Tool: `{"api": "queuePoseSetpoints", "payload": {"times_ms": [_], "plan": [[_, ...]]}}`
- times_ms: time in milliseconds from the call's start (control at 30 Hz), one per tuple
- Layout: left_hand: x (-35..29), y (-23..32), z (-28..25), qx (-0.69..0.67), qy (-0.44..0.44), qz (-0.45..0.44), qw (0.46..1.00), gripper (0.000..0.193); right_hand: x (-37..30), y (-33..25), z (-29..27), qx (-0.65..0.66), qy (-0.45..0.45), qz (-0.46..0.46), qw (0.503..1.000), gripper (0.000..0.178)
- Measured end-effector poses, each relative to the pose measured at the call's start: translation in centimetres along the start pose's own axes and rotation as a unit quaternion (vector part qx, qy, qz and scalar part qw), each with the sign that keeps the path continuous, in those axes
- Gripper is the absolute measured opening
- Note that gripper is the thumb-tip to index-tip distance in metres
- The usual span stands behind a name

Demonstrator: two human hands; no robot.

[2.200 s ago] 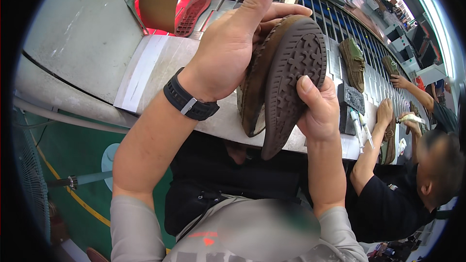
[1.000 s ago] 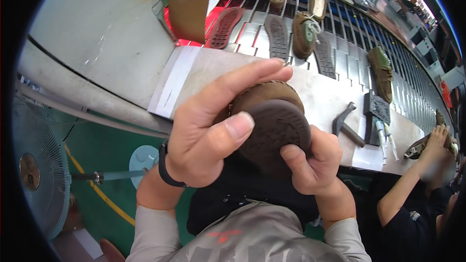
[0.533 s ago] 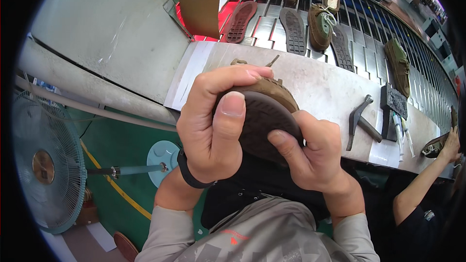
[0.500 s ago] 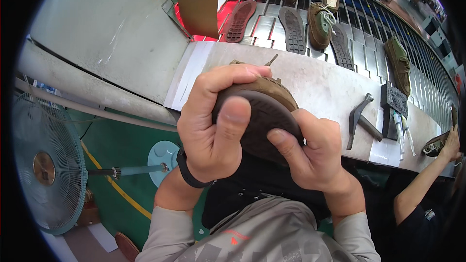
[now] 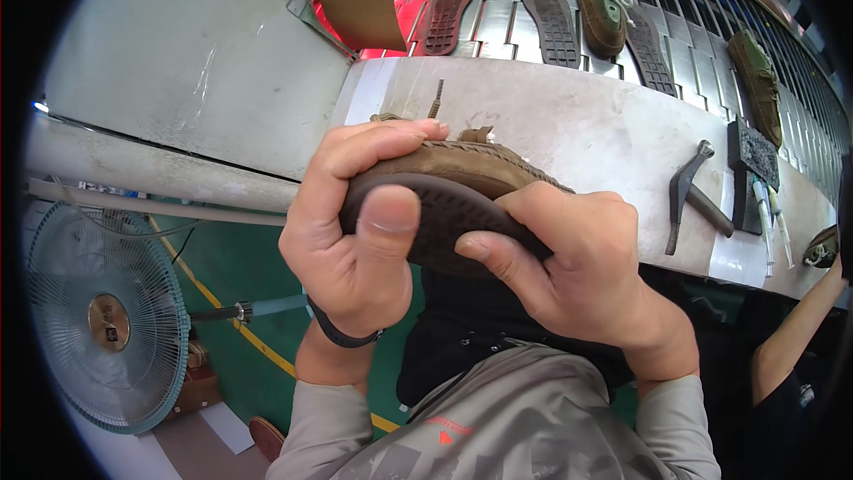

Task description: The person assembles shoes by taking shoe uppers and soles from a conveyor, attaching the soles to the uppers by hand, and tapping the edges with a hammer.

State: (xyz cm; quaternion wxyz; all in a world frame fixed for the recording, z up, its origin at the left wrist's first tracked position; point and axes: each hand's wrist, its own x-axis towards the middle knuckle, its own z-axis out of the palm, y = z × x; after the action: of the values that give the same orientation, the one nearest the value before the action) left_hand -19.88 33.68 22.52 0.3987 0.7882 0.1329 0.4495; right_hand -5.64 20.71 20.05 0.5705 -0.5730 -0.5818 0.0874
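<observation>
A brown shoe (image 5: pixel 462 169) with a dark treaded sole is held up between both hands, its sole tilted toward me. My left hand (image 5: pixel 360 222) is closed round one end, fingers over the brown upper and thumb pressed on the sole. On the other end, my right hand (image 5: pixel 569 258) grips with its thumb on the sole and its fingers along the far edge, partly hidden. A brown lace stands up behind the shoe, above the pale worktop (image 5: pixel 613 151).
On the worktop's right lie a hammer (image 5: pixel 693 196), a black block (image 5: pixel 753 156) and two thin syringe-like tools. Beyond runs a conveyor with loose soles (image 5: pixel 551 22) and green-brown shoes (image 5: pixel 602 13). A fan (image 5: pixel 111 320) stands at left; a co-worker's arm (image 5: pixel 800 320) reaches in at right.
Both hands have tilted the shoe, so more of its brown upper and stitched edge shows above the sole. The view has shifted slightly; the grip stays on both ends.
</observation>
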Motion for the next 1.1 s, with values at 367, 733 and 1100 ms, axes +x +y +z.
{"api": "queuePoseSetpoints", "payload": {"times_ms": [367, 733, 1100], "plan": [[-0.8, -0.9, -1.0, -0.03, 0.021, 0.051, 0.998, 0.016, 0.7, -0.9, 0.5, 0.032, -0.035, 0.056, 0.997, 0.023], [-2.3, 0.1, -0.1, -0.001, 0.016, 0.1, 0.995, 0.032, 0.5, -1.7, -1.2, 0.066, -0.071, 0.09, 0.991, 0.029], [6.0, -0.8, 1.3, -0.069, -0.032, -0.06, 0.995, 0.03, 0.4, 2.5, -3.2, 0.147, -0.142, 0.248, 0.947, 0.029]]}}
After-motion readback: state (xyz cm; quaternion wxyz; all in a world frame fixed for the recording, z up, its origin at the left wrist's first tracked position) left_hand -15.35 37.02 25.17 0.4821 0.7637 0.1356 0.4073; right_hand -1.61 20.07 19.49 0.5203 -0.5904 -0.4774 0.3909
